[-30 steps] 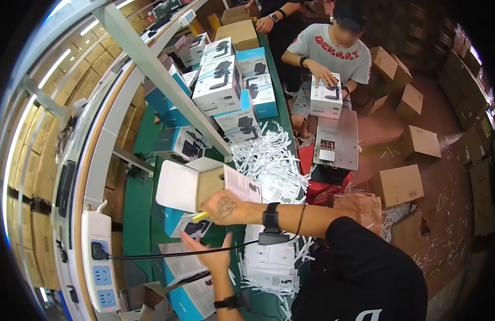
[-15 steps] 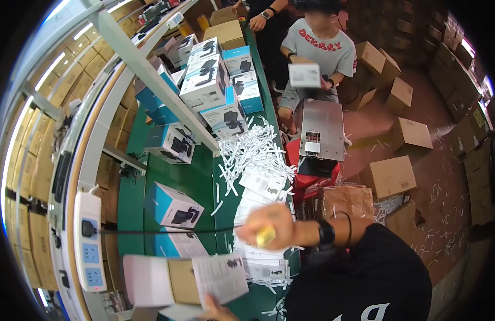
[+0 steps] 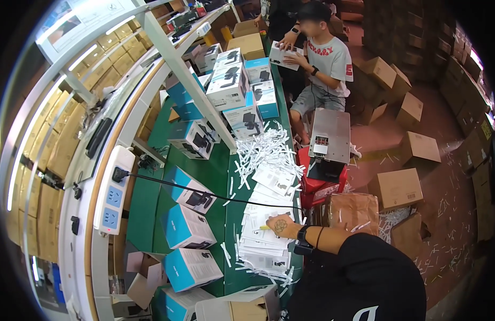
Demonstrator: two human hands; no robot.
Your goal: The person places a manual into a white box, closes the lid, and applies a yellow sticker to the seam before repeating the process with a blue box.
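Observation:
My right hand [image 3: 281,226] is closed around a slim yellow object [image 3: 264,227], mostly hidden, whose kind I cannot make out. It rests over a spread pile of printed white sheets [image 3: 263,258], fingers pointing left. At the lower edge stands an opened box [image 3: 242,308], its brown cardboard inside showing. My left hand is out of view. Left of the sheets, blue-and-white product boxes [image 3: 193,269] stand in a row. Beyond the sheets lies a heap of shredded paper strips [image 3: 264,147].
A black cable [image 3: 215,198] runs from the white power strip [image 3: 115,190] across the green table [image 3: 218,171]. Product boxes are stacked [image 3: 226,85] farther back beside a white post [image 3: 186,75]. A metal machine [image 3: 331,134] sits right of the table. Two people handle a white box [image 3: 285,56] beyond.
My right hand has lowered onto the sheets. My left hand has left the view; the opened box now shows at the lower edge. The view has shifted, and the far white box has moved left.

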